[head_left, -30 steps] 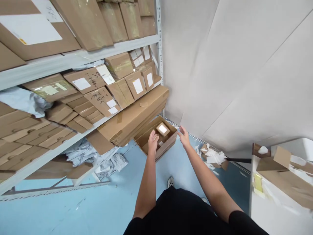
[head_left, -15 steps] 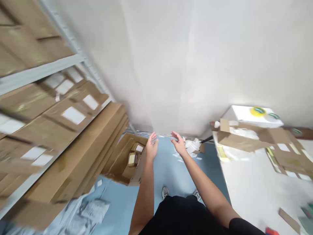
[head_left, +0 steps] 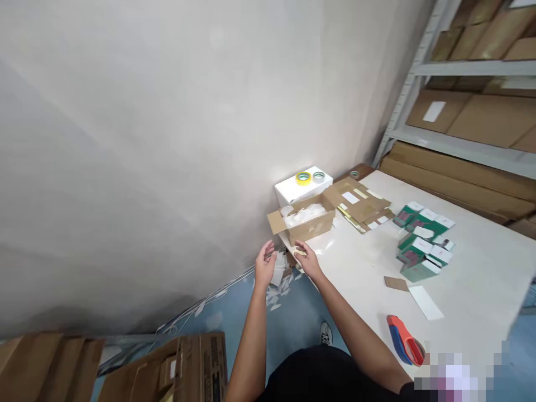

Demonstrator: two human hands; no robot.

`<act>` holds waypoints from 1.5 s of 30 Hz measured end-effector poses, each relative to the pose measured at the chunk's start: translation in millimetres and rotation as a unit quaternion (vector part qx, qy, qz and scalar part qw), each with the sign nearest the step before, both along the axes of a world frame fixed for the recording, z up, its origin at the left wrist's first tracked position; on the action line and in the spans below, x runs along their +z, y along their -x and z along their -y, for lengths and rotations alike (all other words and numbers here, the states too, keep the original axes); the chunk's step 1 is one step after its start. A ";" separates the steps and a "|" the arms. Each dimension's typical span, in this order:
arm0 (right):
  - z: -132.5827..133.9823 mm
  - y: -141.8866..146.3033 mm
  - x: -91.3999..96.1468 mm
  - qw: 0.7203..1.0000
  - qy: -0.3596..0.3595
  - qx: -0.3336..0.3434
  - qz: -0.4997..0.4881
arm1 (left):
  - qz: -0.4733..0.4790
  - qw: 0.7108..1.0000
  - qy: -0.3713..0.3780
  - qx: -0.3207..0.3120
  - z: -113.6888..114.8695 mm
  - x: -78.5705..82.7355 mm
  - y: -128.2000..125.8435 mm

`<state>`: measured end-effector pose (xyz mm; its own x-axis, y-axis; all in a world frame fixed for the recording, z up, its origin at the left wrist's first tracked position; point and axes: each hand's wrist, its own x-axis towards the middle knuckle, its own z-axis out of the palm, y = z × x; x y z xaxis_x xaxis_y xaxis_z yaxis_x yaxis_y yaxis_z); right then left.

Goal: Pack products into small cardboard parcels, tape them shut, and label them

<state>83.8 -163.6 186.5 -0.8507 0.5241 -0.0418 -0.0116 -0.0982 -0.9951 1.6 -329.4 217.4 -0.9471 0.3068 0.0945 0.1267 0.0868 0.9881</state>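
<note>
My left hand (head_left: 265,264) and my right hand (head_left: 307,259) are held out in front of me, a little apart, palms turned toward each other, fingers loosely curled and apart. Neither holds anything. They hover at the near left corner of a white table (head_left: 469,301), above the blue floor. Just beyond them on the table sits an open cardboard box (head_left: 307,222) with white paper scraps in it.
Flattened cardboard pieces (head_left: 362,204), a heap of green and white small boxes (head_left: 421,240), a red and blue tape dispenser (head_left: 404,339) and a white box with tape rolls (head_left: 302,183) lie on the table. Shelves of cartons (head_left: 473,111) stand at right. A brown carton (head_left: 184,365) is on the floor.
The view has swung right, from the shelf and the floor carton to the white table. Both hands stayed empty and moved from above that carton to the table corner.
</note>
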 end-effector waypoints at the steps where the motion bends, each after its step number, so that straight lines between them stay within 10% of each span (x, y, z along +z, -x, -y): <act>1: -18.0 -6.5 -2.8 1.000 0.000 -0.017 0.005 | 0.001 1.000 0.002 -0.017 -23.4 -0.5 0.8; 7: -100.7 -38.2 -12.7 0.994 0.001 -0.109 0.021 | 0.013 0.991 -0.004 -0.136 -136.3 -5.5 0.8; 16: -173.9 -47.4 -22.8 0.963 0.001 -0.265 0.042 | 0.053 0.959 -0.003 -0.278 -242.1 -35.6 31.6; 25: -209.8 -48.0 6.1 0.887 -0.043 -0.457 0.056 | 0.060 0.890 -0.004 -0.452 -344.0 -14.0 71.7; 33: -192.3 -99.9 -22.0 0.795 -0.016 -0.598 0.105 | 0.092 0.814 0.037 -0.572 -374.5 -46.0 39.2; 45: -120.0 -279.6 -115.8 0.693 0.068 -0.633 0.339 | 0.097 0.768 0.108 -0.624 -365.2 -74.8 -50.0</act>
<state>363.4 -43.6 70.7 0.5255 0.7847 -0.3289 0.2913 -0.5291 -0.7970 51.6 35.8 142.6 0.1068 0.9754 -0.1927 0.0970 0.1826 0.9784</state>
